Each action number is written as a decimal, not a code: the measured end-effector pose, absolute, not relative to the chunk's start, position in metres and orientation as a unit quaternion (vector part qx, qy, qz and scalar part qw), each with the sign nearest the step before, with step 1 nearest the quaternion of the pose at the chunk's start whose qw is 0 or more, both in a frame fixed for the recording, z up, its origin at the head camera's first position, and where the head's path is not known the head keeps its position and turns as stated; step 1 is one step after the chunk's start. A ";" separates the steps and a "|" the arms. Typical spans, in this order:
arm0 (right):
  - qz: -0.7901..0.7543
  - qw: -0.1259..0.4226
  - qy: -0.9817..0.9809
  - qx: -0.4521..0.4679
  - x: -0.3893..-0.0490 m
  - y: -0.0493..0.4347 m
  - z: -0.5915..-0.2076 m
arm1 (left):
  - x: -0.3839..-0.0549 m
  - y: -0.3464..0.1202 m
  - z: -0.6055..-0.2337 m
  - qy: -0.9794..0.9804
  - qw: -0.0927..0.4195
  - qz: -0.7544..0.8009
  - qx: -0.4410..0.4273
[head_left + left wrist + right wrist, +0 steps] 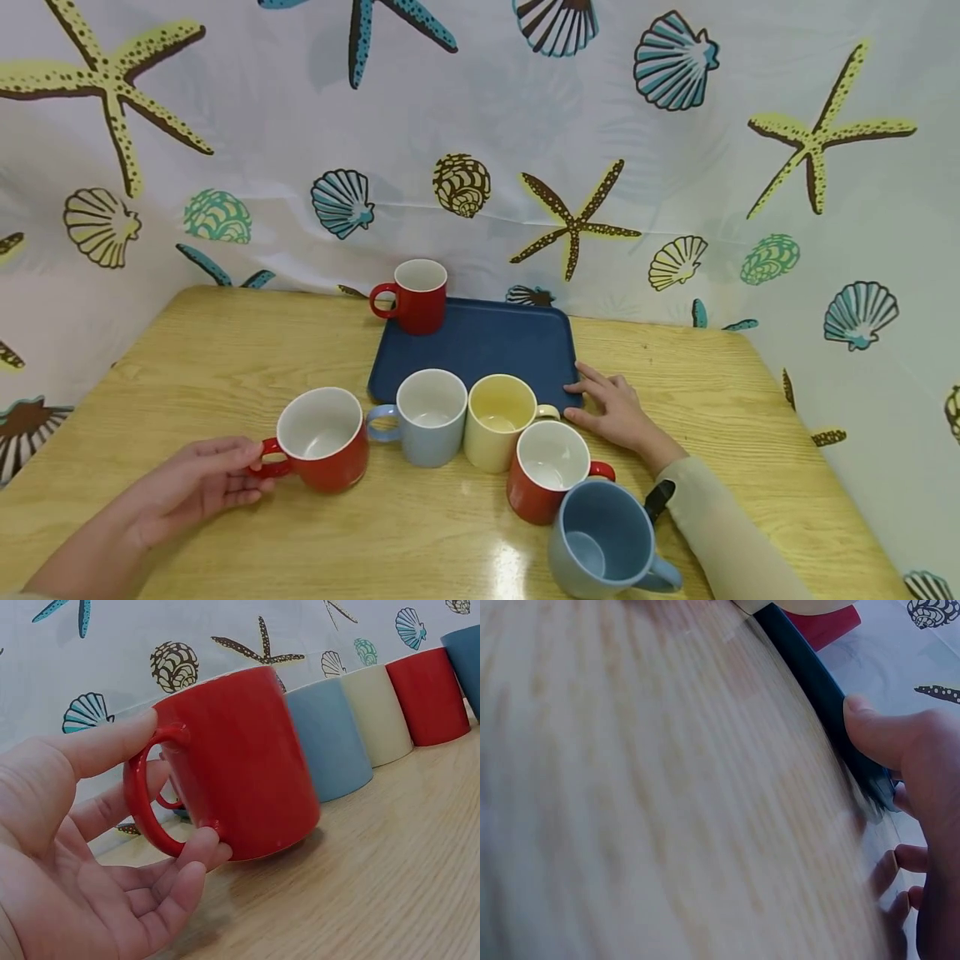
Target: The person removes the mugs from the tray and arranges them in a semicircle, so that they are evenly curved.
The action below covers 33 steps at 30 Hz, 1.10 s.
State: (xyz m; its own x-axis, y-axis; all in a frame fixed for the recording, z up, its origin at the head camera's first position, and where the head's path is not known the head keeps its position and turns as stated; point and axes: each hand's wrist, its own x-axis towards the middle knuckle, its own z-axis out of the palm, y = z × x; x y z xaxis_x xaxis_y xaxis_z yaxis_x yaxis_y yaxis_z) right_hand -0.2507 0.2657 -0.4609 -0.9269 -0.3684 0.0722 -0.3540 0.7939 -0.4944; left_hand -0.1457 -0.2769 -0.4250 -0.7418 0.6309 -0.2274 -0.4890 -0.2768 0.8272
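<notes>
At the left, my left hand (198,479) pinches the handle of a red mug (330,462) with a white inside. In the left wrist view, thumb and fingers close around that mug's handle (139,795). Whether its base touches the table I cannot tell. My right hand (611,408) touches the right edge of a dark blue tray (502,342) with fairly straight fingers. The right wrist view has the thumb (877,735) against the tray's rim (810,675). Another red mug (423,308) stands upright on the tray's back left corner.
Right of the held mug, a light blue mug (435,437), a yellow mug (487,442), a red mug (528,487) and a darker blue mug (592,558) form a slanting row before the tray. A patterned cloth (465,108) hangs behind the wooden table (247,358).
</notes>
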 end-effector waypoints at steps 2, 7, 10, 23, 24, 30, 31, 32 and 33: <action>-0.259 0.014 0.947 -0.190 -0.250 0.266 -0.461 | -0.144 -0.276 -0.427 0.495 0.353 0.789 0.085; -0.263 0.019 0.946 -0.190 -0.249 0.265 -0.461 | -0.142 -0.270 -0.431 0.508 0.365 0.768 0.138; -0.263 0.017 0.946 -0.191 -0.249 0.266 -0.461 | -0.142 -0.262 -0.433 0.517 0.368 0.756 0.156; -0.264 0.022 0.945 -0.193 -0.248 0.266 -0.462 | -0.148 -0.240 -0.430 0.544 0.389 0.736 0.100; -0.265 0.024 0.945 -0.192 -0.248 0.266 -0.462 | -0.149 -0.239 -0.430 0.547 0.386 0.736 0.099; -0.266 0.022 0.945 -0.189 -0.248 0.267 -0.461 | -0.154 -0.234 -0.430 0.555 0.370 0.740 0.088; -0.266 0.021 0.945 -0.190 -0.248 0.267 -0.461 | -0.154 -0.234 -0.430 0.555 0.369 0.741 0.086; -0.266 0.021 0.945 -0.190 -0.248 0.267 -0.461 | -0.155 -0.234 -0.430 0.553 0.368 0.742 0.086; -0.266 0.021 0.945 -0.191 -0.248 0.267 -0.461 | -0.155 -0.234 -0.430 0.552 0.368 0.743 0.086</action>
State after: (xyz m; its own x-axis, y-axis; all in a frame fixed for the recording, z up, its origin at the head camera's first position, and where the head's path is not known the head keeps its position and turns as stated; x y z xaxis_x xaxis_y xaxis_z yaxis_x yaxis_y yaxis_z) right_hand -0.2483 0.2674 -0.4611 -0.9261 -0.3722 0.0619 -0.3497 0.7852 -0.5111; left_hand -0.1549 -0.2342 -0.4299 -0.7145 0.6415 -0.2791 -0.4526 -0.1196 0.8836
